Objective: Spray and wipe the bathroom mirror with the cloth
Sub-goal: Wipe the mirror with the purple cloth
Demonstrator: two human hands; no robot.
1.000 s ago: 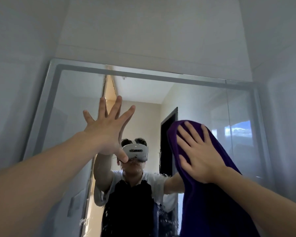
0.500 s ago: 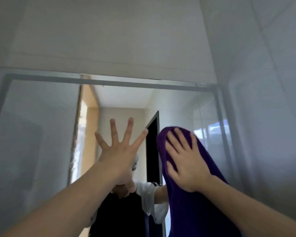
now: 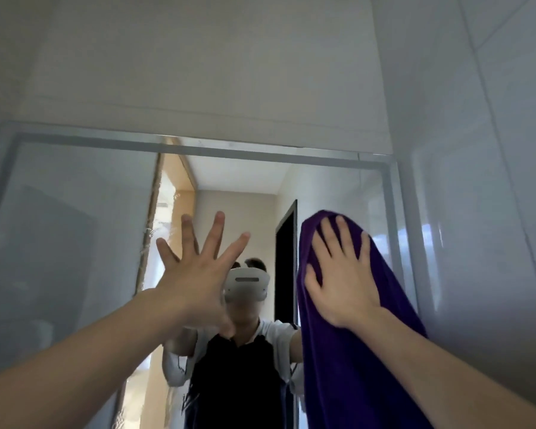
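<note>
Head view: the right hand point(image 3: 342, 275), fingers straight and spread, presses the purple cloth point(image 3: 353, 351) flat against the mirror point(image 3: 75, 243) near its top right corner, the cloth's long axis hanging downward. The left hand point(image 3: 195, 280), fingers splayed and holding nothing, is raised at the mirror's middle, leaving unwiped glass to the cloth's left.

Two hands raised at the framed wall mirror point(image 3: 75, 243)
Right hand point(image 3: 342, 274) presses the purple cloth point(image 3: 347, 366) flat; left hand point(image 3: 195, 274) splays its fingers.
</note>
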